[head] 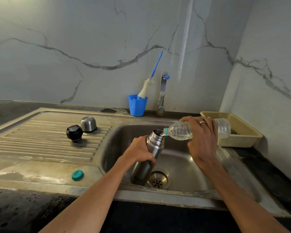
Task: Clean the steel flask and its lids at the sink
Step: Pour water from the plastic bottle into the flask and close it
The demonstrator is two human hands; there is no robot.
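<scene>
Left hand [139, 150] gripping cylindrical steel flask [148, 158], right hand [202, 140] clasping ribbed clear plastic bottle [181, 131] at its mouth.

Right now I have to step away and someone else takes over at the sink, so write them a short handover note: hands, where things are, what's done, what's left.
Left hand grips the steel flask, tilted over the sink.
Right hand holds the plastic water bottle, mouth at the flask's opening, pouring.
Black inner lid and steel cup lid sit on the drainboard; teal bottle cap lies on the front ledge. Bottle brush stands in the blue cup.
Done: flask opened, water going in.
Left: likely scrubbing and rinsing the flask and both lids.
</scene>
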